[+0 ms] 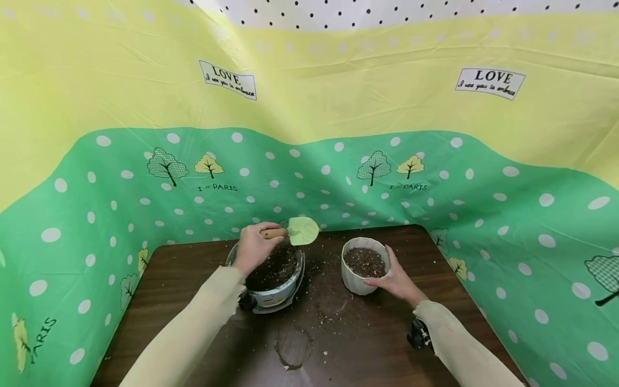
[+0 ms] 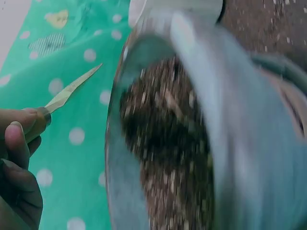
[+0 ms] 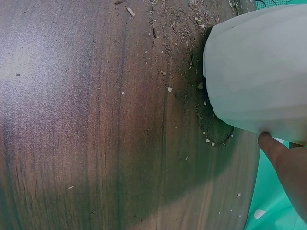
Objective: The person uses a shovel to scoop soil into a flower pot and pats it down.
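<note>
My left hand (image 1: 256,246) grips the wooden handle of a small pale green trowel (image 1: 303,231), held above a blue-grey basin (image 1: 275,295) of dark soil (image 1: 275,269). In the left wrist view the trowel blade (image 2: 74,88) appears edge-on, beside the basin's rim. On the right, my right hand (image 1: 397,279) holds a white ribbed pot (image 1: 355,282) by its side, thumb at the near rim and fingers behind it. Soil (image 1: 365,262) fills much of the pot. The right wrist view shows the pot's pale wall (image 3: 259,72) with a fingertip against it.
Loose soil crumbs (image 1: 314,269) lie scattered on the dark wooden table (image 1: 377,344) between basin and pot. A ring-shaped soil mark (image 1: 293,348) is near the front. Green and yellow patterned cloth (image 1: 300,188) hangs behind the table and along both sides.
</note>
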